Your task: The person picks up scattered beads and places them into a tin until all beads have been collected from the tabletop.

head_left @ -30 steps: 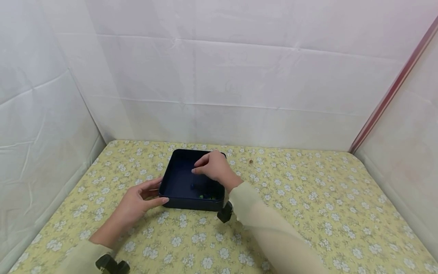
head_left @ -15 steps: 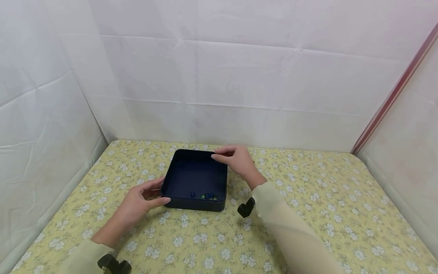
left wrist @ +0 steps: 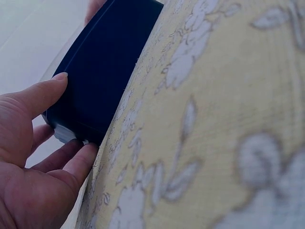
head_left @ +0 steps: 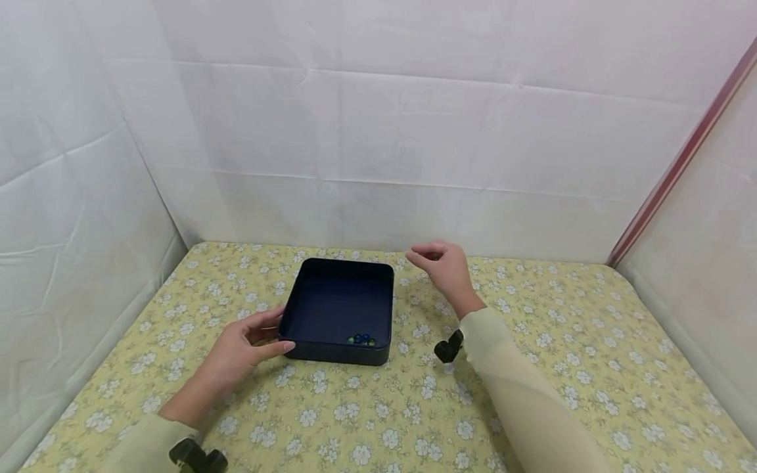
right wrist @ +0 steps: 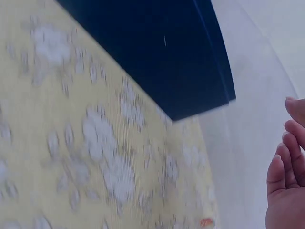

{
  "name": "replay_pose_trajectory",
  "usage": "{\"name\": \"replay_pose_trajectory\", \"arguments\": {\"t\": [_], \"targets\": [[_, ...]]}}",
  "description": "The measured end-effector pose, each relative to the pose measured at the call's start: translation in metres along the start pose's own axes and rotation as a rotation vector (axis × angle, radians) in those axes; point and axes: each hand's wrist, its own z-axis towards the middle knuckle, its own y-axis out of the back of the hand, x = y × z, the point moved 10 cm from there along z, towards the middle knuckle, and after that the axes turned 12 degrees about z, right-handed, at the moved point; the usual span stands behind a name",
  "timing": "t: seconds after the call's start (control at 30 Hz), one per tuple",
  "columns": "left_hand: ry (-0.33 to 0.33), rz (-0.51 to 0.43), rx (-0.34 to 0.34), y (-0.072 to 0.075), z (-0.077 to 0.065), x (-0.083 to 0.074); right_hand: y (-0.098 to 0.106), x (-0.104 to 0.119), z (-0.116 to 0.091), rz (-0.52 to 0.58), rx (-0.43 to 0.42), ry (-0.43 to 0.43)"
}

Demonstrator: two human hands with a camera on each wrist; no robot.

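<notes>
A dark navy square box (head_left: 338, 355) without a lid sits on the table. Several small green and blue marbles (head_left: 362, 339) lie together in its front right corner. My left hand (head_left: 239, 348) holds the box at its front left corner, thumb on the front wall and fingers along the left side. Off the box's far right corner, my right hand (head_left: 446, 266) hovers over the cloth, its fingers loosely bent and nothing seen between them. A small orange-brown round thing (right wrist: 206, 222) lies on the cloth in the right wrist view; in the head view it is hidden.
A yellow flowered cloth (head_left: 367, 420) covers the table. White sheeting (head_left: 378, 131) stands behind and on both sides, with a red strip (head_left: 680, 144) at the right corner.
My right hand has moved from over the box to the right, past its rim. A blue marble rolled toward the box's front and joined the others. My left hand stays at the corner.
</notes>
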Motion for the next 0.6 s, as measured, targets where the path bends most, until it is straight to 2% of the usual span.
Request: {"name": "replay_pose_trajectory", "arguments": {"t": [0.23,0.6], "targets": [[-0.003,0.008,0.003,0.000,0.000,0.002,0.021,-0.020,0.006,-0.040,-0.057,-0.046],[0.006,0.010,0.003,0.000,0.001,0.002,0.037,-0.051,0.006,-0.103,-0.050,-0.187]]}}
